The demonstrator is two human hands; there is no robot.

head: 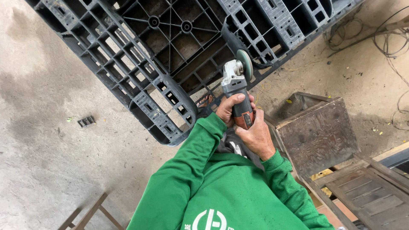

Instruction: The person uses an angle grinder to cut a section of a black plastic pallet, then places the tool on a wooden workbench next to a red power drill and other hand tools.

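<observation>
An angle grinder [237,85] with a grey head and red body points away from me toward a black plastic pallet [140,72] lying on the concrete floor. Its green disc [245,63] stands on edge at the pallet's near rim. My left hand [229,108] wraps the grinder's body from the left, thumb across the top. My right hand [257,136] grips the rear of the handle just behind it. Both arms wear green sleeves. A sandalled foot [205,101] shows under the pallet's edge.
A worn wooden box or stool [317,134] stands to my right, with wooden frames [366,191] beyond it. Loose cables [383,38] lie at the far right. A small black fragment [86,122] rests on the floor at left. A wooden frame corner [91,215] shows at bottom left.
</observation>
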